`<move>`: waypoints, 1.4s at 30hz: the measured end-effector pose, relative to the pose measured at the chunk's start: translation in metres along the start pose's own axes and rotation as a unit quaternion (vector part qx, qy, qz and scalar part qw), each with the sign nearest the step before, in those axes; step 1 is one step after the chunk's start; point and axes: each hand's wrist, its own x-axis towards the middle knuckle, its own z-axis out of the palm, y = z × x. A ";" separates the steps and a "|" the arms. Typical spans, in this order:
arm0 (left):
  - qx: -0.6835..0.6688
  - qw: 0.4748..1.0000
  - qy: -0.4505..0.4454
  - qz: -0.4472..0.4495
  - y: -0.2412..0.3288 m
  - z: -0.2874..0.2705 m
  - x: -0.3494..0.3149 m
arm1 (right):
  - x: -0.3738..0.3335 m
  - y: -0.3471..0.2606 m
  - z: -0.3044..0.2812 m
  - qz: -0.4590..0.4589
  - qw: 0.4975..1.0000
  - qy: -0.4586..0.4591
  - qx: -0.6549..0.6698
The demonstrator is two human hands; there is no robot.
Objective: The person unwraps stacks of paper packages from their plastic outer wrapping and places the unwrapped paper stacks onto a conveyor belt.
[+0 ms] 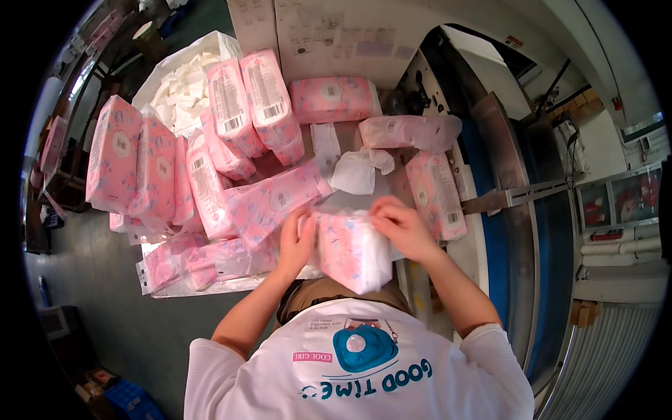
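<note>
Head view, pack: soft pink printed plastic pack lies at the table's near edge, long axis slanting from upper left toward the person, open white end lower right.
Left hand: fingers together, pressing the pack's left side.
Right hand: fingers pinched on its top right edge.

Pink packs and the pack in hand: thin glossy plastic film, crinkled, with soft white matt padding at its open end; loose wrapper translucent white film; conveyor side rail brushed dull metal; shirt matt white cloth.
</note>
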 end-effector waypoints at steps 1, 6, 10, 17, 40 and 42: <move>-0.027 0.999 0.033 -0.021 -0.013 -0.006 -0.007 | -0.011 -0.019 -0.010 -0.023 0.999 0.020 -0.011; -0.367 0.824 -0.182 -0.392 -0.005 0.002 -0.029 | -0.048 -0.061 -0.044 -0.125 0.978 0.159 0.049; -0.648 0.693 -0.217 -0.228 0.086 0.028 0.010 | -0.076 -0.054 -0.049 -0.131 0.969 0.164 0.129; -0.450 0.874 -0.174 -0.050 0.135 0.011 0.046 | -0.097 -0.013 -0.033 -0.103 0.973 0.077 -0.190; -0.544 0.779 -0.242 -0.196 0.114 -0.027 0.068 | -0.070 -0.058 0.008 -0.295 0.942 0.022 -0.158; -0.633 0.672 -0.280 -0.263 0.109 -0.025 0.062 | -0.058 -0.073 0.019 -0.272 0.948 0.005 -0.162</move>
